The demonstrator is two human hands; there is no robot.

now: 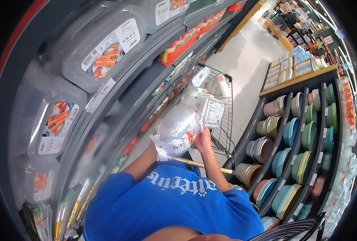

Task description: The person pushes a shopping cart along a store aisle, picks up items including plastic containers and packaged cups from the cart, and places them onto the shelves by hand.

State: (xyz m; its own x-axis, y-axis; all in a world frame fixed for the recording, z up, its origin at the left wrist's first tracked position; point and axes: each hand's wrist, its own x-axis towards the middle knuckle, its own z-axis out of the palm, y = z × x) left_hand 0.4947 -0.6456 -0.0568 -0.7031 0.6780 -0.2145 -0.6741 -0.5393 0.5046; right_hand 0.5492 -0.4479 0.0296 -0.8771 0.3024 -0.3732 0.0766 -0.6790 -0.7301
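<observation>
A clear plastic package (179, 125) of rounded, see-through containers, with a white and blue label, is held in front of the blue shirt. My right hand (203, 139) grips its right edge. At its lower left is my left hand (151, 149), holding that side, its fingers mostly hidden behind the plastic. Just beyond the package stands a wire shopping cart (230, 138). In it lie a white-labelled pack (214, 112), a white and red package (222, 86) and other clear-wrapped goods. The cart's yellowish handle (194, 163) passes below my hands.
Shelves (122, 86) of clear food containers (110, 54) rise close on the left. On the right, a dark rack (281, 160) holds stacked coloured bowls (286, 199). A tiled aisle (242, 52) runs ahead, with a person (287, 20) in dark clothing far off at the top right.
</observation>
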